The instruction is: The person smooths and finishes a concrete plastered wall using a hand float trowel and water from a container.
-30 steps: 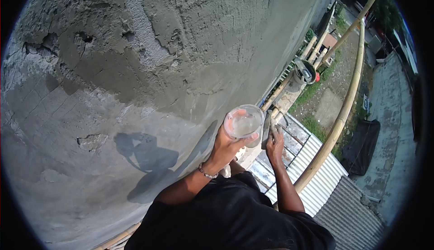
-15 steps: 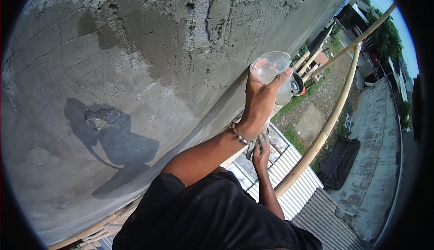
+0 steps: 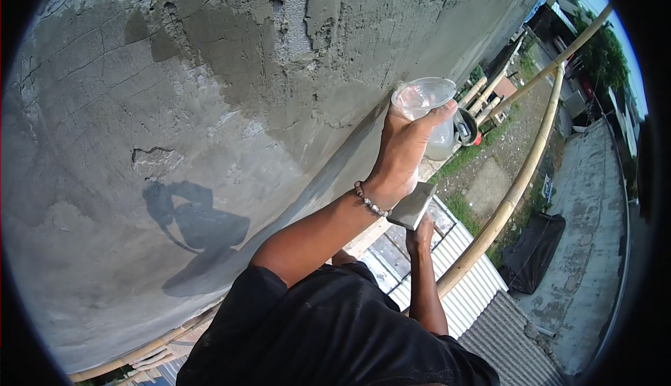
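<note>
My left hand (image 3: 405, 145), with a beaded bracelet at the wrist, is wrapped round a clear plastic container (image 3: 440, 140). Its wide round mouth points up and away near the wall; what is inside cannot be made out clearly. Below that wrist, my right hand (image 3: 421, 234) grips a flat grey rectangular block (image 3: 412, 206), whose broad face is turned up. The fingers under the block are mostly hidden. Beside both hands rises a grey plastered wall (image 3: 231, 134), with darker damp patches, cracks and a chipped spot.
A bamboo rail (image 3: 503, 208) curves along the right side, joined by another bamboo pole (image 3: 559, 57). A dark bucket (image 3: 465, 127) stands beyond my left hand. Far below lie corrugated roofing (image 3: 458, 285), a grassy yard and a long concrete wall (image 3: 580, 232).
My right hand has lifted and turned the grey block, so its broad face now shows beside my left wrist. The left hand with the container has shifted slightly right; my shadow on the wall has moved.
</note>
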`<state>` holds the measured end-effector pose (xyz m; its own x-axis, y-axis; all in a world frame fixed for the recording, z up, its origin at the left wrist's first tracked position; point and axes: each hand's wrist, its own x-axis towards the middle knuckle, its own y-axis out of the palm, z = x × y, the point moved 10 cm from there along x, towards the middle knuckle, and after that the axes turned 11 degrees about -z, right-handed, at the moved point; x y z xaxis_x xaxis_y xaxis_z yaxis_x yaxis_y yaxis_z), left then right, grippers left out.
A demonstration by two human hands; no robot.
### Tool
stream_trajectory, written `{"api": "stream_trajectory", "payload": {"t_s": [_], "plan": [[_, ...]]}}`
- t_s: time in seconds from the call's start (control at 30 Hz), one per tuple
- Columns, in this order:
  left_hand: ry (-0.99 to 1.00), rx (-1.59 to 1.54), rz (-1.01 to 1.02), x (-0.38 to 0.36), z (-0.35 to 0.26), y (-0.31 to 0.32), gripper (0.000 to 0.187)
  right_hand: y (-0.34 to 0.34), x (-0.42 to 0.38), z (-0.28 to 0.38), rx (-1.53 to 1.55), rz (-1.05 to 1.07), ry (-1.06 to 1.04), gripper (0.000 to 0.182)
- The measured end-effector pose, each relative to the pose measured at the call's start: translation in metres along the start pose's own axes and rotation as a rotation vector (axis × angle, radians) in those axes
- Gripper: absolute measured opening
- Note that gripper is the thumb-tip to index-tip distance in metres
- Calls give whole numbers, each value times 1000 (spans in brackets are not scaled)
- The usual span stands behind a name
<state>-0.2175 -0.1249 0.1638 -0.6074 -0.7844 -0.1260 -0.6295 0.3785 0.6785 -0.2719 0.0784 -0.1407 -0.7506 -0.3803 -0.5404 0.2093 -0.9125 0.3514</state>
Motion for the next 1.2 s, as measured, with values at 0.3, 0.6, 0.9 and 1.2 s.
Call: {"api": "stream_trajectory", "payload": {"t_s": [0.3,0.6,0.9,1.2], "plan": [[256,717,171,-92,-16,-63,87,155,-21,127,-556,10,-1012,45],[212,846,30,-159,-69,-151,96,223,-129,60,-737,193,-1353,59],[253,868,63,-177,-78,-154,99,159,-100,30,-604,105,-1247,42],[182,743,-52,-191,-75,-174,103,219,-117,65,-639,66,-1253,52]]}}
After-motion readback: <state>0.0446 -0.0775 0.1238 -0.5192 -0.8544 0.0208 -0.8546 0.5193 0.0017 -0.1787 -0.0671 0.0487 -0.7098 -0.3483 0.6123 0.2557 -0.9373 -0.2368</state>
